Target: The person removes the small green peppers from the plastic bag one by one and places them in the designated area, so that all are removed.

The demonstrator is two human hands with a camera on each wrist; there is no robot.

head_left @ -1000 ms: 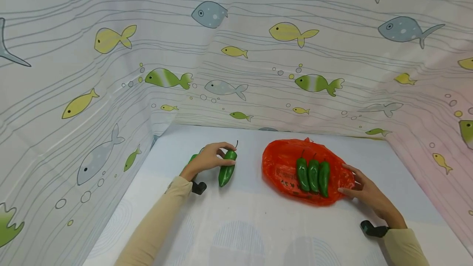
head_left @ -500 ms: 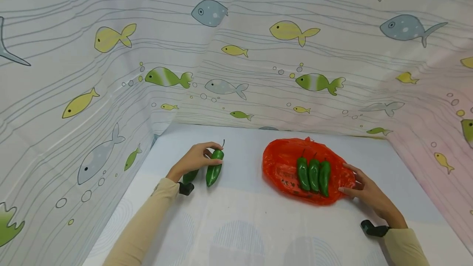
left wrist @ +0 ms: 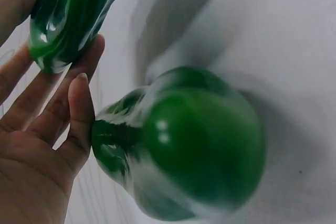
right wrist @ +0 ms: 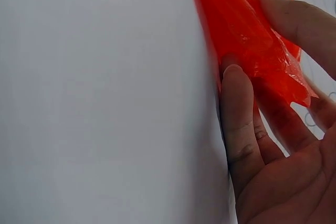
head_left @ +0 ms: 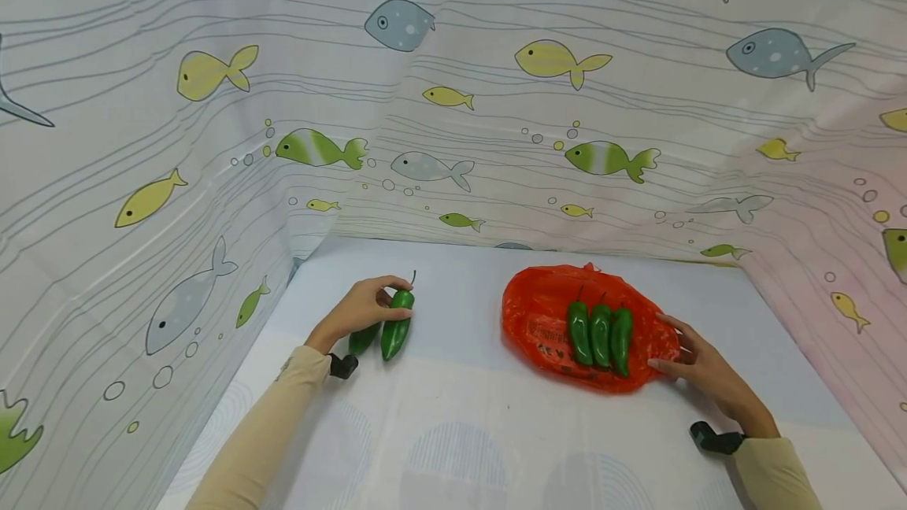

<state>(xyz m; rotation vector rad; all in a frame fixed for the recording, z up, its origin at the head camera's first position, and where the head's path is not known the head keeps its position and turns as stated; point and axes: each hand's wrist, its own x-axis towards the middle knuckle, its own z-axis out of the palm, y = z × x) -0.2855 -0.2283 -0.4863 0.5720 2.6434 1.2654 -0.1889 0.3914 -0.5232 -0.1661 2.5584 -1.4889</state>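
Observation:
My left hand point(head_left: 361, 309) pinches a long green chili pepper point(head_left: 397, 330) near its stem end, at the left of the table. A second green pepper point(head_left: 363, 340) lies partly hidden under that hand. In the left wrist view, the held pepper point(left wrist: 73, 19) is between thumb and fingers, and a blurred, rounded green pepper point(left wrist: 205, 150) sits beside the little finger. My right hand point(head_left: 697, 364) holds the right edge of a red plastic bag point(head_left: 531, 297), its thumb on top and some fingers below. Three green chili peppers point(head_left: 601, 337) lie side by side on the bag.
The white table point(head_left: 453, 408) has pale blue patterns near its front. Fish-printed sheets point(head_left: 496, 124) rise behind and on both sides. A small dark camera point(head_left: 345, 367) sits at the left wrist, another camera point(head_left: 712, 437) at the right.
My left hand has moved left with the pepper, close beside the second pepper. The right hand, the bag and its three peppers have stayed in place.

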